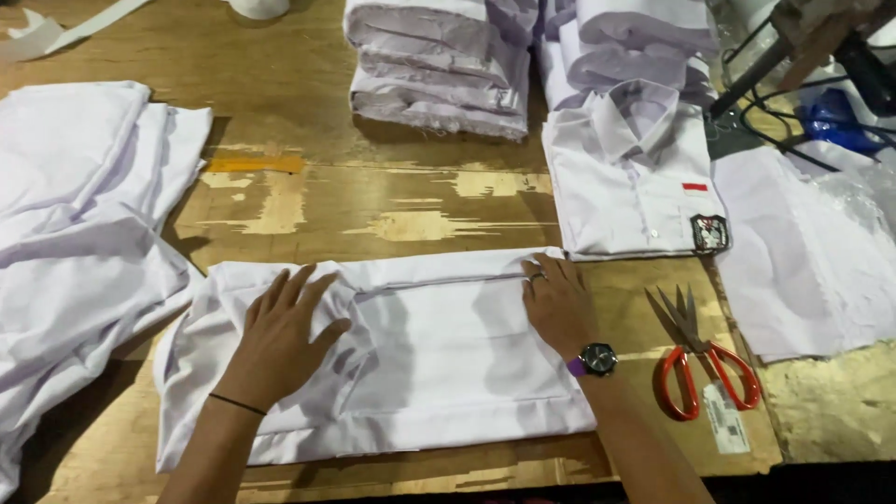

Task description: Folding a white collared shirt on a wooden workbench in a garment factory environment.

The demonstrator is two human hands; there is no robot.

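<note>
**Two flat hands on a white shirt at the folding table**

At the far left a heap of loose white cloth (75, 224) lay rumpled over the edge of the worn wooden table (373, 201), with a strip of orange tape (254, 164) stuck to the bare wood just beside it. In front of the person a white shirt (439, 355) lay partly folded across the near part of the table, its long edges running left to right.

The left hand (285, 331) rested palm down on the left part of that shirt, fingers spread wide and holding nothing; a thin dark band circled the wrist. The right hand (558, 303) lay flat on the shirt's right end near its upper corner, fingers together and pressing the cloth, gripping nothing. A ring showed on one finger and a wristwatch (595, 358) with a dark face and purple strap sat on that wrist.

Behind the shirt, at the back of the table, stood two stacks of folded shirts (443, 70). To their right a single folded shirt (635, 182) lay collar up, with a small red patch and a dark badge on its front. Right of the right hand, scissors (695, 359) with orange-red handles lay closed on the wood, apart from the shirt. Farther right was another sheet of white cloth (803, 261), and beyond it dark cables and clear plastic
</note>
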